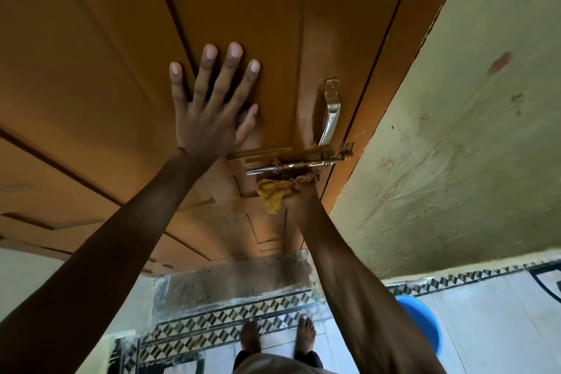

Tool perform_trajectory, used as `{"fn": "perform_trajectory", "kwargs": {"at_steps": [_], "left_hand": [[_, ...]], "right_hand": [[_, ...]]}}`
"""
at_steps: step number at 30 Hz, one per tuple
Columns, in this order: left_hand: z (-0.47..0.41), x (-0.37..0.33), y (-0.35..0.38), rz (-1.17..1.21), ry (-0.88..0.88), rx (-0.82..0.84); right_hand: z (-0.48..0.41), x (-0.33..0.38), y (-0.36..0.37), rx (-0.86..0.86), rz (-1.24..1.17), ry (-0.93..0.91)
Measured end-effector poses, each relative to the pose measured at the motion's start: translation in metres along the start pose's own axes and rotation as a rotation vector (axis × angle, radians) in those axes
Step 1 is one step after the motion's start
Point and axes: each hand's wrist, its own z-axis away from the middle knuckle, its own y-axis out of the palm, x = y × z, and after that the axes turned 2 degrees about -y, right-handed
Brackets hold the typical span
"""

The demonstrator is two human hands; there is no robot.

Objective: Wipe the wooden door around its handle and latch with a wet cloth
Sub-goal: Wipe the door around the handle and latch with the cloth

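A brown wooden door [121, 55] fills the upper left of the head view. Its shiny metal handle [330, 114] stands near the door's right edge, with a sliding bolt latch [299, 163] just below it. My left hand [209, 103] lies flat on the door panel left of the handle, fingers spread, holding nothing. My right hand [299, 196] is bunched around a yellow cloth [274, 193] and presses it against the door right under the latch. Most of that hand is hidden behind the cloth and wrist.
A pale green plastered wall [455, 130] with stains adjoins the door frame on the right. A blue bucket [420, 323] stands on the tiled floor by my right forearm. My bare feet [277, 335] stand on a patterned tile border before a rough threshold [230, 279].
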Motion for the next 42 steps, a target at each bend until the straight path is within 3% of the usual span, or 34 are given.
{"fn": "perform_trajectory", "kwargs": {"at_steps": [1, 5, 7, 10, 12, 15, 17, 21, 24, 29, 35, 38, 40, 42], "left_hand": [[-0.001, 0.001, 0.0, -0.001, 0.003, 0.0], [0.003, 0.001, 0.005, -0.045, 0.006, -0.018], [0.003, 0.0, 0.006, -0.032, 0.007, -0.029], [-0.001, 0.0, 0.003, -0.014, 0.015, -0.01], [-0.001, -0.001, -0.001, 0.0, 0.022, 0.024], [0.001, -0.009, -0.012, 0.081, -0.048, 0.049], [0.014, -0.024, -0.023, 0.212, -0.068, 0.086], [0.077, -0.063, -0.034, 0.419, 0.074, 0.37], [0.112, -0.07, -0.029, 0.422, 0.0, 0.576], [0.099, -0.072, -0.029, 0.345, -0.009, 0.502], [0.09, -0.078, -0.032, 0.354, -0.094, 0.695], [0.086, -0.078, -0.035, 0.364, -0.157, 0.795], [0.083, -0.078, -0.039, 0.379, -0.186, 0.843], [0.078, -0.08, -0.042, 0.4, -0.233, 0.891]], "right_hand": [[-0.002, 0.0, -0.002, 0.012, -0.05, -0.069], [0.002, 0.009, 0.002, 0.017, -0.223, 0.024], [-0.002, 0.002, -0.002, 0.01, -0.159, -0.031], [-0.002, -0.014, -0.003, 0.157, 0.014, -0.041], [0.008, -0.018, -0.006, 0.207, -0.126, 0.039], [0.017, -0.02, -0.023, 0.176, -0.717, 0.145], [0.027, -0.024, -0.044, 0.165, -0.813, 0.178], [0.043, -0.031, -0.089, 0.077, -0.655, 0.092], [0.039, -0.039, -0.111, 0.06, -0.535, 0.095], [0.029, -0.047, -0.126, 0.056, -0.466, 0.055], [0.018, -0.043, -0.117, 0.02, -0.416, 0.067], [0.009, -0.045, -0.108, -0.02, -0.199, 0.068], [0.004, -0.04, -0.098, 0.114, -0.201, 0.119], [-0.001, -0.028, -0.086, 0.281, -0.399, 0.199]]}}
